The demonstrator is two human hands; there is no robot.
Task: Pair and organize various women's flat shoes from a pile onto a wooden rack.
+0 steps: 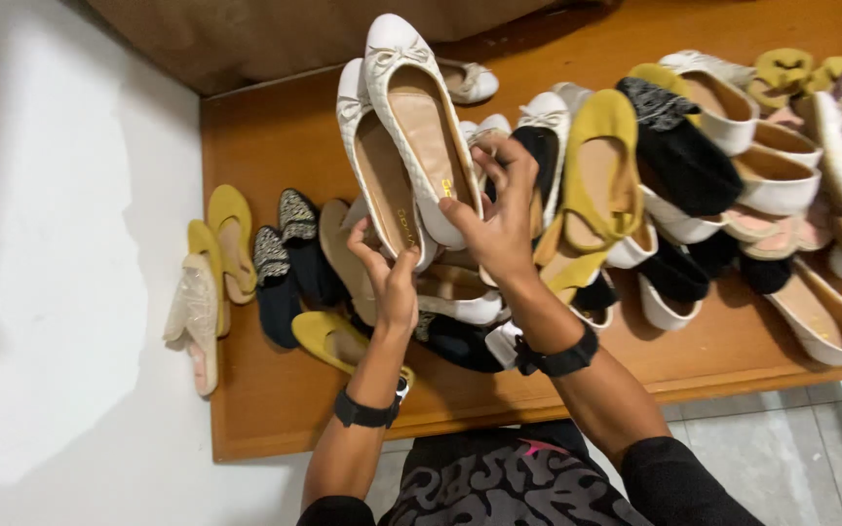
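Nearest us, our left hand (389, 282) grips the heel end of one white quilted ballet flat with a bow (374, 166), while our right hand (499, 219) closes around its matching white flat (419, 112) just beside it. Both shoes are lifted above the wooden surface (275, 136), over a pile of mustard-yellow, black and cream flats (635, 195).

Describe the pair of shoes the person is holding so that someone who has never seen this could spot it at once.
Start at the wooden platform covered with a heap of flat shoes. Above the heap's left part, the left hand and right hand hold up a pair of white ballet flats, side by side. Unlike the other shoes, they are lifted, with quilted uppers, small toe bows and tan insoles showing.
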